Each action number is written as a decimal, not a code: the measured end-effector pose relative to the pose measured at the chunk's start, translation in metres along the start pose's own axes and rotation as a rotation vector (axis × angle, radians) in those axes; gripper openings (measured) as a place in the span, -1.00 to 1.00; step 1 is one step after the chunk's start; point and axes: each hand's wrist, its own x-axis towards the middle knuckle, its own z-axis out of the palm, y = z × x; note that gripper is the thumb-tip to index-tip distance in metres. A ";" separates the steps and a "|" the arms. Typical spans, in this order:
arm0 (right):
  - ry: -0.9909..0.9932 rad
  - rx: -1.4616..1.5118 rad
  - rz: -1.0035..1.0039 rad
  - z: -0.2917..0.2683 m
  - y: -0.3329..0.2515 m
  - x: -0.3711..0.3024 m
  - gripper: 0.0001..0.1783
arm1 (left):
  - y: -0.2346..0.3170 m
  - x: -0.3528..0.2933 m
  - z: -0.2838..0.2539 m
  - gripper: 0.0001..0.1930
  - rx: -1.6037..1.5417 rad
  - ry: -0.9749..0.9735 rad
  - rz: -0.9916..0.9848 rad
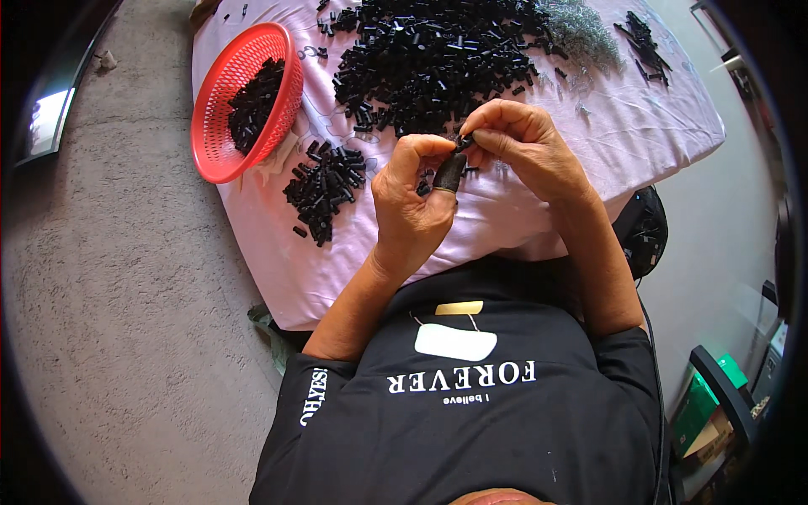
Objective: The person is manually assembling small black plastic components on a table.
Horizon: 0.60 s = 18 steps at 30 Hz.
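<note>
My left hand (412, 198) and my right hand (530, 151) meet over the near part of a cloth-covered table, fingertips almost touching. Pinched between them is a small black cylindrical piece (464, 142), partly hidden by the fingers. A dark finger cover (450, 172) sits on my left thumb. Just beyond the hands spreads a large heap of short black cylindrical pieces (429, 59). To the left of my left hand lies a smaller pile of similar pieces (326, 189). A few more show under my hands, mostly hidden.
A red perforated plastic basket (204, 126) with black pieces inside stands tilted at the table's left edge. Small shiny metal parts (581, 34) are heaped at the far right, near some longer black strips (646, 46). Pink cloth (665, 126) covers the table. A dark bag (641, 231) is beside it.
</note>
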 end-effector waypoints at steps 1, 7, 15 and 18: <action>0.001 -0.014 -0.001 0.000 0.000 0.000 -0.85 | 0.000 0.000 0.000 -0.75 0.001 0.001 0.012; 0.011 -0.054 0.003 -0.001 0.001 0.000 -0.84 | -0.007 0.004 -0.003 -0.72 0.095 -0.052 0.181; 0.023 -0.106 0.008 0.001 -0.002 -0.001 -0.83 | 0.005 0.007 -0.008 -0.69 0.224 -0.101 0.249; 0.019 -0.083 0.027 0.000 -0.003 -0.001 -0.83 | 0.005 0.006 -0.006 -0.69 0.183 -0.092 0.233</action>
